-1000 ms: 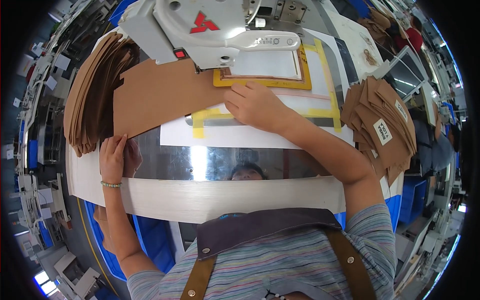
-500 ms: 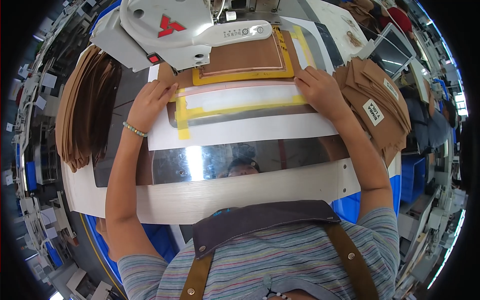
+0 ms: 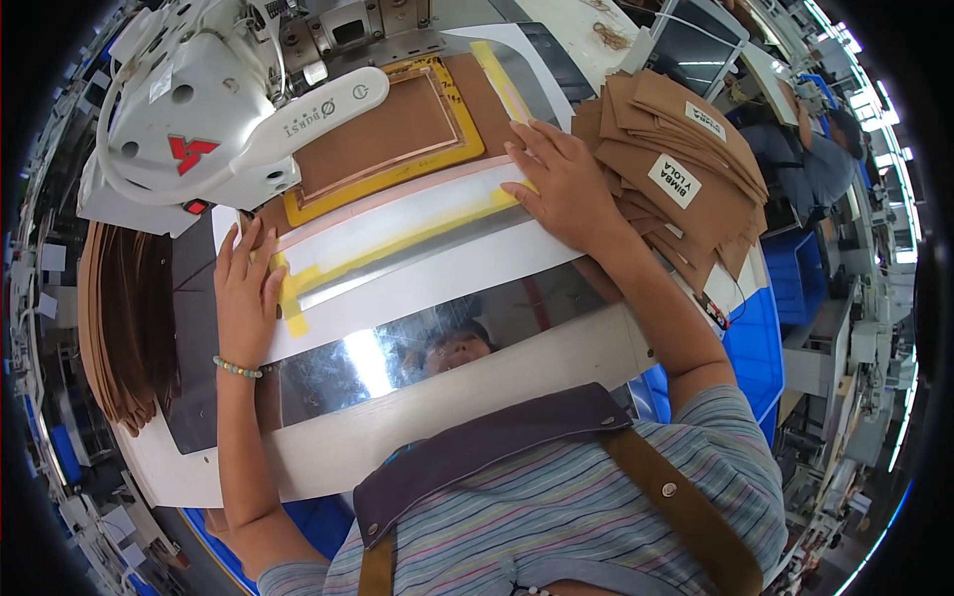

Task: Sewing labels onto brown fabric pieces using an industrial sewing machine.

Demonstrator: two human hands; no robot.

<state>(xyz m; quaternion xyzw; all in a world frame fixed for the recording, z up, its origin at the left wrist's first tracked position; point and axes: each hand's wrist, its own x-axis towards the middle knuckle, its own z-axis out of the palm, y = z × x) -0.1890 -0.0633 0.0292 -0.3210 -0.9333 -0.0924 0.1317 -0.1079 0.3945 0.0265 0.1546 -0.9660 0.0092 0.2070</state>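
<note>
The brown sheet [image 3: 488, 107] lies beneath the yellow frame [image 3: 397, 177], set back from the desk's [image 3: 566, 353] near edge. At its left end rests the left hand [image 3: 243, 288], fingers extended, slightly apart; at its right end the right hand [image 3: 566, 189], thumb and fingers spread. A brown stack [image 3: 109, 318] lines the desk's left edge; labelled brown pieces [image 3: 646, 129] overlap by its right.

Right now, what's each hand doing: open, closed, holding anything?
Left hand: open, fingers extended at the left end of the brown sheet; no grip visible.
Right hand: open, fingertips at the sheet's right end; no grip visible.
</note>
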